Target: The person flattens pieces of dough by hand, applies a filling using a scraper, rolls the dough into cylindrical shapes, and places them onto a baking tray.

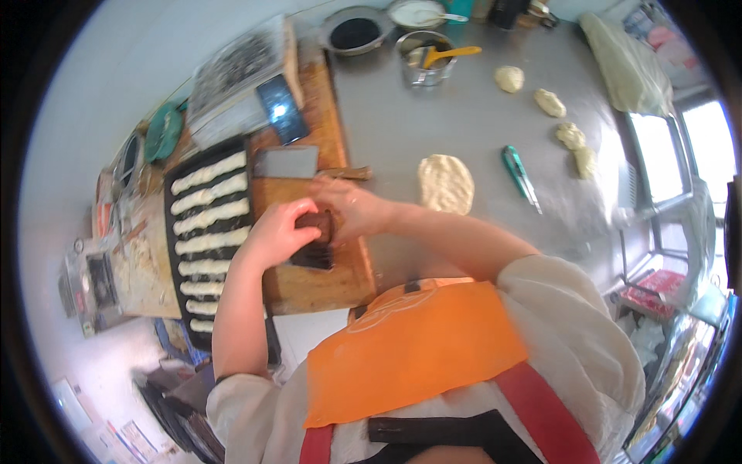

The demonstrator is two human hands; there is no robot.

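My left hand [280,230] and my right hand [352,206] meet over the wooden board, close to its front end. Between them is a small dark brown, box-like thing [314,254]; its kind I cannot make out. The left fingers curl round its near left side, while the right hand closes on its other side, partly hiding it. Just beyond my hands lies a dough scraper with a wide metal blade [286,162] and a wooden handle [348,173]. To the left, a black baking tray [179,255] carries several long strips of pale dough.
On the steel table [386,116] lie a flattened dough round [446,184], a green utility knife [519,174] and several dough lumps [509,79]. A metal pot [427,76] with a yellow-handled brush [456,52] stands at the back. A phone [282,110] leans beside the board [323,93].
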